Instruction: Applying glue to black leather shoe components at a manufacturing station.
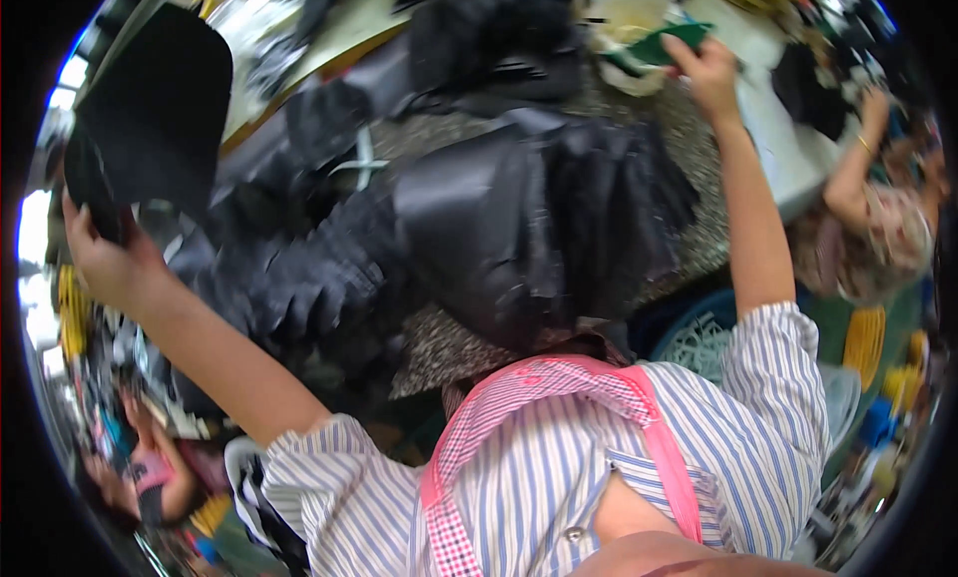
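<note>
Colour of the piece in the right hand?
The piece is green, showing best in the head view.

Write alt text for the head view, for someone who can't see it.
A person's left hand holds up a broad, curved black sheet while the right hand grips a thin green piece. Between them, glossy black sheets lie heaped on a speckled grey work surface.

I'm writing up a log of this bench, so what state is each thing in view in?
Left hand: closed on a raised sheet
Black sheet: held up, curved
Right hand: fingers closed on the green piece
Green piece: held, blurred
Large black sheets: piled, overlapping
Small black pieces: overlapping in a row
White strips: loose, crossing
Blue tub: open, holding pale strips
</note>
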{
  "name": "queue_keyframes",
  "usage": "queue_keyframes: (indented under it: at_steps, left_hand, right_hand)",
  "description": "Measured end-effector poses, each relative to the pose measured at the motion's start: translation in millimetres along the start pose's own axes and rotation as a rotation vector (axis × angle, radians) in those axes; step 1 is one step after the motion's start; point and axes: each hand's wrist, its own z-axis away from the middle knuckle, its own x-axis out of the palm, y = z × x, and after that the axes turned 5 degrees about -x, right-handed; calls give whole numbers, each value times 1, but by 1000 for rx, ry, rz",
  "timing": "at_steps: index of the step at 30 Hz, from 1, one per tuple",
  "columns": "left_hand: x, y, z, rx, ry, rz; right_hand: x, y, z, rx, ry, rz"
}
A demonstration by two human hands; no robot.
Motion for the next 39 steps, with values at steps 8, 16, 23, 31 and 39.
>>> queue_keyframes:
  at_steps: [8, 16, 23, 31, 39]
  left_hand:
    - [-3, -46, -30, 570, 103, -954]
    - [22, -97, 87, 578, -682, -1176]
    - [4, -103, 248, 16, -1286, -631]
    - [82, -115, 298, 102, -901, -805]
    - [54, -117, 283, -127, -922, -734]
  right_hand:
    - [26, 29, -16, -351, 311, 588]
    - [13, 66, -10, -110, 48, 301]
    - [-27, 74, -13, -124, -64, -210]
    - [-65, 18, 24, -16, 360, -695]
    - [-10, -106, 53, -16, 237, -781]
